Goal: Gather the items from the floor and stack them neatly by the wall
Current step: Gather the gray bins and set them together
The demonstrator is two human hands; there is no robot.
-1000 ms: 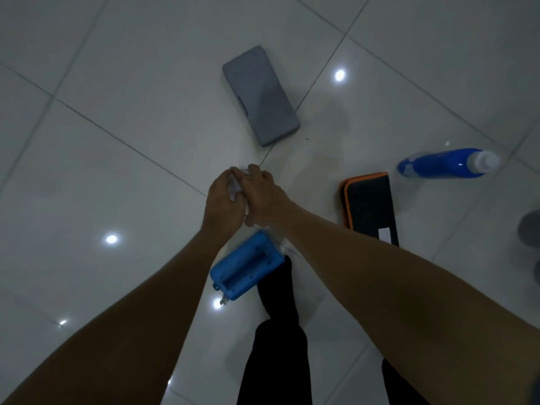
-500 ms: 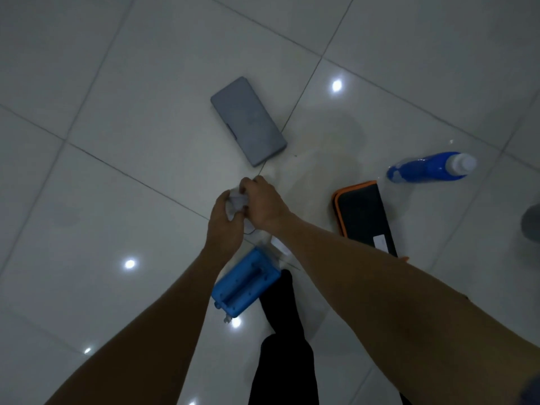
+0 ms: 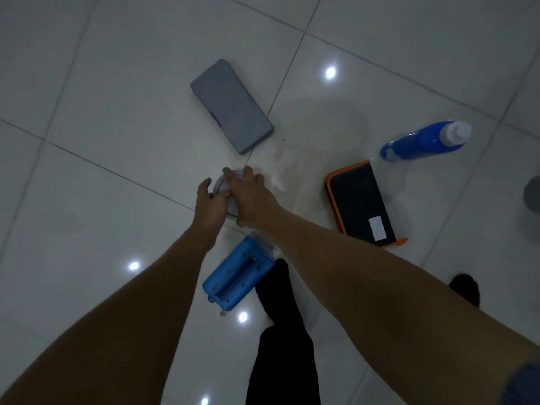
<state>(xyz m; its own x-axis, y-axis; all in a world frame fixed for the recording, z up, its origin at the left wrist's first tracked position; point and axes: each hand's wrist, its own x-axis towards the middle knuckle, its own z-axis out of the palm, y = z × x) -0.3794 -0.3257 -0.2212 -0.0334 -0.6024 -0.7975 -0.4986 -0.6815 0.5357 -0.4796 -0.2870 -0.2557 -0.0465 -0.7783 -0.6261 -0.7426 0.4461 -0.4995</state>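
Note:
A round pale grey object (image 3: pixel 219 184) is between my two hands above the floor, mostly hidden by them. My right hand (image 3: pixel 252 197) grips it from above with spread, bent fingers. My left hand (image 3: pixel 209 204) holds its left rim. Around them on the white tiled floor lie a flat grey box (image 3: pixel 230 108) farther ahead, a blue bottle with a white cap (image 3: pixel 423 140) on its side at the right, a black pouch with orange trim (image 3: pixel 359 206), and a blue plastic block with holes (image 3: pixel 236 276) under my arms.
My feet in black socks (image 3: pixel 279 290) stand just behind the blue block, the other foot (image 3: pixel 464 287) at the right. A dark grey thing (image 3: pixel 533 194) is cut off by the right edge. Open tiles lie to the left.
My hands were pressed together around a small pale thing; now they have spread apart, and a round grey object shows between them. The view has shifted slightly.

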